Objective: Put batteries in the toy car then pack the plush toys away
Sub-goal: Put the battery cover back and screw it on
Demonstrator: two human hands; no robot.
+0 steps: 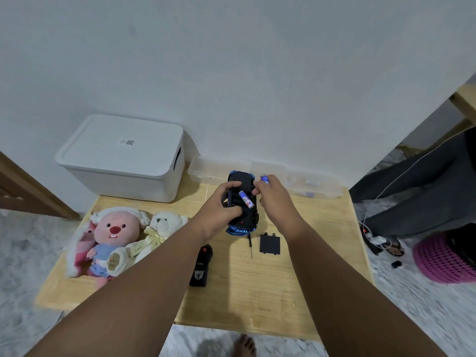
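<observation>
My left hand (pixel 223 202) grips an upturned blue and black toy car (pixel 242 220) above the wooden table (pixel 283 292). One battery (pixel 246 199) lies slanted on the car's underside. My right hand (pixel 274 195) holds a second battery (pixel 264 179) beside the car's far end. The black battery cover (pixel 269 244) and a thin screwdriver (pixel 250 246) lie on the table just below the car. A pink plush (pixel 113 238) and a white plush bear (pixel 161 228) lie at the table's left.
A white lidded storage box (pixel 123 158) stands at the back left. A clear plastic case (pixel 309 182) sits against the wall. A black remote (pixel 201 266) lies near the middle. Another person's legs (pixel 417 191) and a pink basket (pixel 445 258) are at right.
</observation>
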